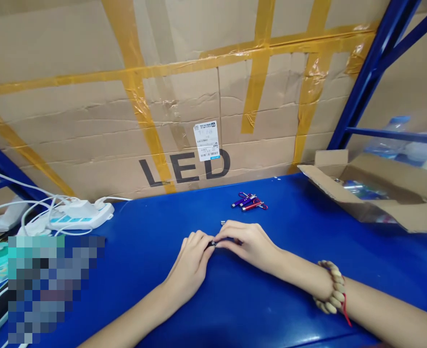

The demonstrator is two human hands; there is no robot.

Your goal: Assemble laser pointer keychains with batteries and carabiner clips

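Note:
Both my hands rest on the blue tabletop [235, 299], fingertips meeting at its middle. My left hand [192, 263] and my right hand [248, 241] are closed in a pinch on one small dark object [212, 243] held between them; most of it is hidden by the fingers. A tiny metal part [222, 223] lies just behind my right hand. Farther back lies a small heap of keychain lights [249, 201], purple, blue and red. A beaded bracelet [331, 293] circles my right wrist.
A big taped cardboard box [184, 111] marked LED walls off the back. An open carton [376, 195] with wrapped items stands at the right. A white power strip [79, 215] with cables lies at the left. Blue shelf posts [365, 77] rise at the right.

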